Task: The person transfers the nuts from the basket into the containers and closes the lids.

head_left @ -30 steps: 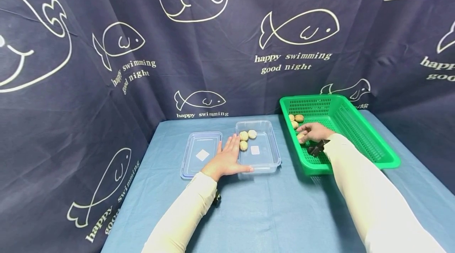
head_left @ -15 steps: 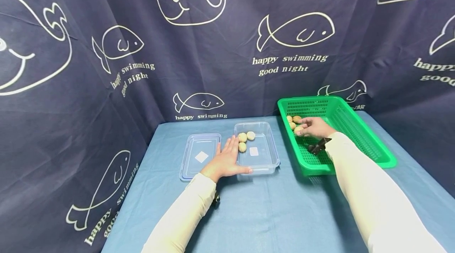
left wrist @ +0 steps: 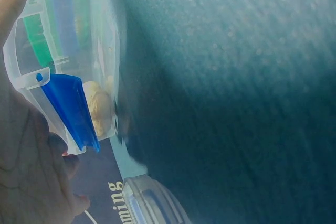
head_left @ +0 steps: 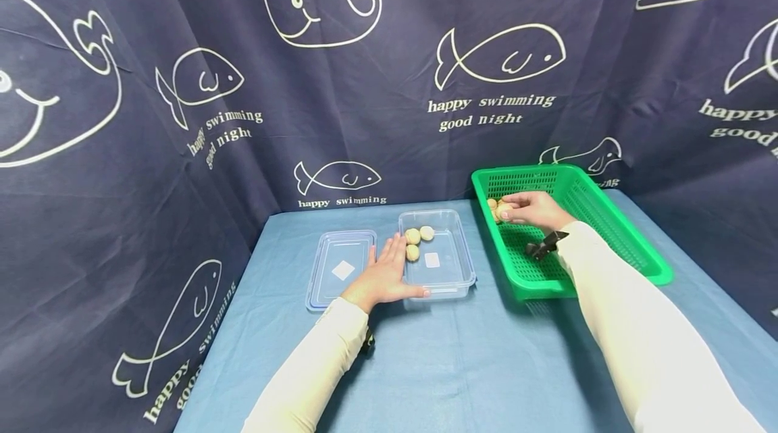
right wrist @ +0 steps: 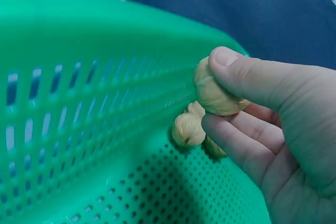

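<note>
Blue-clothed table [head_left: 462, 352]: container [head_left: 446, 277], lid [head_left: 322, 284], basket [head_left: 608, 217].

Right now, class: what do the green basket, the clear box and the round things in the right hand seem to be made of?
Green basket: moulded plastic, smooth and slightly glossy, with regular slots and holes.
Clear box: transparent rigid plastic; the table cloth shows through it.
Round thing pinched in the right hand: probably a walnut, its tan shell matt and wrinkled.

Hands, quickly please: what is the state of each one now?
Left hand: open, flat against the clear container.
Right hand: closed, pinching a walnut inside the green basket.
</note>
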`<state>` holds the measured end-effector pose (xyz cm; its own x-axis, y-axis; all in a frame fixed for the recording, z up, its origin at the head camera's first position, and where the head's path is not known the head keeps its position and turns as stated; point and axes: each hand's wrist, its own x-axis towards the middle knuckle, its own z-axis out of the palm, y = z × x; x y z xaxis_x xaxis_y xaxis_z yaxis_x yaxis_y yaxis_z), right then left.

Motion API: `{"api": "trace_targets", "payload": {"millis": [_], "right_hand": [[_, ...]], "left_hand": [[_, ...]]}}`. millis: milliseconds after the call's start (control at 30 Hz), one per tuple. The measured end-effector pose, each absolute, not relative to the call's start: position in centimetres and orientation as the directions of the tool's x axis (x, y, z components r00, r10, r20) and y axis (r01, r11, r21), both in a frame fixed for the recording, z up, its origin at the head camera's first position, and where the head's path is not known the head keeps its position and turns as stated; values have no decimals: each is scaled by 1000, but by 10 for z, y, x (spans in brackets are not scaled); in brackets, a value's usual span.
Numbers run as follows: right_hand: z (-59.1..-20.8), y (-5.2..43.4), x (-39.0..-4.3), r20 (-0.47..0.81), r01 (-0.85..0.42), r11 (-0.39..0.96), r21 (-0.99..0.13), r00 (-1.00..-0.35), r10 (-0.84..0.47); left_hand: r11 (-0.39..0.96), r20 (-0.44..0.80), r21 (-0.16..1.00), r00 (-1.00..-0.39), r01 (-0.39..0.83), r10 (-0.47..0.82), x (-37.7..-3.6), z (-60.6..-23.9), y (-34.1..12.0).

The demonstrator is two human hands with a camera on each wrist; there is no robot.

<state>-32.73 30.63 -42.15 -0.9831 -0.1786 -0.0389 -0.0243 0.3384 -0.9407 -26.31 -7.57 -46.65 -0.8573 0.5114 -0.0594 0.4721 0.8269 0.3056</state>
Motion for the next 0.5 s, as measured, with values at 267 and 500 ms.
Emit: {"api": "trace_targets", "payload": {"millis": [267,500], "right_hand": [[-415,297,-325,10,-63,282,-957,-982,-186],[-407,291,-326,44,-87,283,-955,-987,-154]], "left_hand": [[822,-58,317,-856,473,515,-263,-466,-75],[826,-59,320,-860,465,507,-264,-469,-75]]}}
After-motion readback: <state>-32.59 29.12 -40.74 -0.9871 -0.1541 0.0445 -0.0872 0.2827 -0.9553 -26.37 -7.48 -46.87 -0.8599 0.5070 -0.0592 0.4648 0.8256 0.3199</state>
